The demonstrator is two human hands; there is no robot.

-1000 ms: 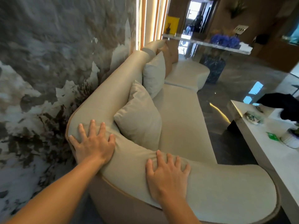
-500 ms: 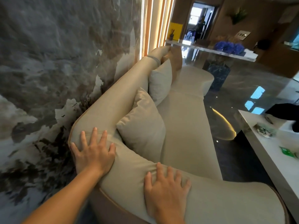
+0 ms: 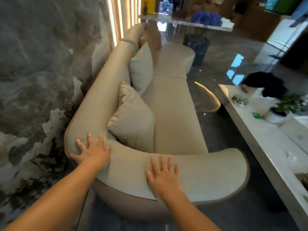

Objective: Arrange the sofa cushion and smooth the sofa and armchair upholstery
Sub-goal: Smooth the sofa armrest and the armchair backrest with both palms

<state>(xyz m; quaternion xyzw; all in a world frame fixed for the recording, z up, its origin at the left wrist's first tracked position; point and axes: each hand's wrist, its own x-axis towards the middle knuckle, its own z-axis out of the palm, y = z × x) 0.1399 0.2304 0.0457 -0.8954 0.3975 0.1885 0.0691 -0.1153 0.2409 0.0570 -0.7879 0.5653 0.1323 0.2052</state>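
The beige sofa (image 3: 173,104) runs away from both hands, its back tight against the marbled wall (image 3: 41,64) on the left hand's side, with dark glossy floor (image 3: 216,130) open beyond the right hand. The white bench (image 3: 266,147) stands across that strip of floor, carrying a potted plant (image 3: 286,105) and a black cloth (image 3: 265,85). The near cushion (image 3: 133,124) leans just ahead of the left hand (image 3: 93,154), a second cushion (image 3: 141,70) behind it. Left hand lies flat, fingers spread, on the rounded corner; right hand (image 3: 164,175) flat, fingers apart, on the curved armrest (image 3: 208,174). No writing is readable.
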